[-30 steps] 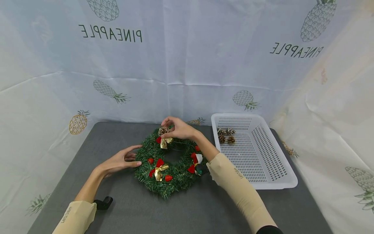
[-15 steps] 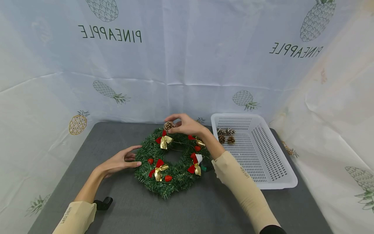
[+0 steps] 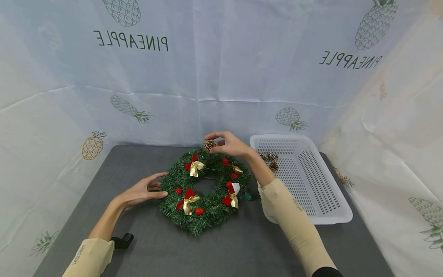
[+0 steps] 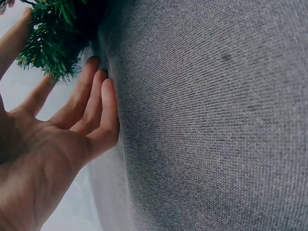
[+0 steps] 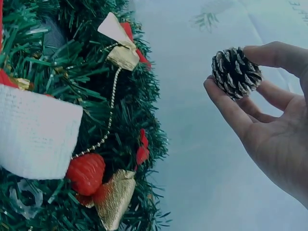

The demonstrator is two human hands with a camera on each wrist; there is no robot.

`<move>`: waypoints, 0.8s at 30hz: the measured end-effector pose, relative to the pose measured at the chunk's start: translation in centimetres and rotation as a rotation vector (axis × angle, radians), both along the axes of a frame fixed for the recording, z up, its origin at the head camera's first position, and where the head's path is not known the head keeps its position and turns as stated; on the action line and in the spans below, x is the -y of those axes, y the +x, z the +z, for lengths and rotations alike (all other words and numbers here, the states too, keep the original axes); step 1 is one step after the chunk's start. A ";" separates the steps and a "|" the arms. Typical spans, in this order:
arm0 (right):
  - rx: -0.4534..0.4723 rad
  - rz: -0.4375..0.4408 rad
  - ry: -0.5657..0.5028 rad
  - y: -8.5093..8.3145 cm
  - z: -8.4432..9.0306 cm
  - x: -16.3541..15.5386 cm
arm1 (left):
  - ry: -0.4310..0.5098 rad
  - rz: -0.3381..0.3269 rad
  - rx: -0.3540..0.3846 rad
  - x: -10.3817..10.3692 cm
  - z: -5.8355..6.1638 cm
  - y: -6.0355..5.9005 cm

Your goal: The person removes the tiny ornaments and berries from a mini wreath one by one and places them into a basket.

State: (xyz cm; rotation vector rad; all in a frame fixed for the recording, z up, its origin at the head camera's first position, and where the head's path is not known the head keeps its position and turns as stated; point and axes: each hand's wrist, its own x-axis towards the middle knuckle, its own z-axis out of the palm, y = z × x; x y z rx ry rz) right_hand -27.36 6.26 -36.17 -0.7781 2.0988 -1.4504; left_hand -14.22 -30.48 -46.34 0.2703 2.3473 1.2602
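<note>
My right hand (image 3: 232, 145) pinches a brown pine cone (image 3: 209, 145) with pale-tipped scales above the far edge of the wreath (image 3: 180, 219). In the right wrist view this pine cone (image 5: 236, 73) sits between thumb and fingertips, apart from the greenery. The green wreath lies on the grey table and bears red-and-gold bows (image 3: 188, 201), red berry-like ornaments (image 3: 199, 211) and a bead string. My left hand (image 3: 143, 191) rests against its left edge, fingers spread and loosely bent. In the left wrist view the left hand (image 4: 62, 125) touches the greenery (image 4: 53, 53) with thumb and a fingertip.
A white perforated basket (image 3: 323, 181) stands to the right, with several pine cones (image 3: 273, 166) in its far left part. Behind the grey table (image 3: 221, 254) hangs a pale cloth (image 3: 221, 77) printed with pineapples. A dark strap piece (image 3: 123, 241) sits at the left wrist.
My right hand has lifted the pine cone off the spot beside the top bow and carried it right along the wreath's far edge. The left hand and wreath stay in place.
</note>
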 end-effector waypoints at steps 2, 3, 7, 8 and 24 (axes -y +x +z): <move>-0.004 -0.003 -0.011 -0.2 0.0 -0.4 | 0.001 0.000 0.001 0.0 0.0 0.0; -0.012 -0.007 -0.011 -0.2 0.0 -0.6 | 0.002 0.001 0.003 0.0 0.0 0.0; -0.041 -0.020 -0.006 -0.6 -0.1 -1.3 | 0.005 0.002 0.006 -0.1 0.0 0.0; -0.045 -0.027 -0.004 -0.7 -0.1 -1.5 | 0.005 0.002 0.006 -0.1 0.0 0.0; -0.068 -0.123 -0.012 -1.3 0.4 -5.3 | 0.009 -0.004 0.006 0.0 0.0 0.1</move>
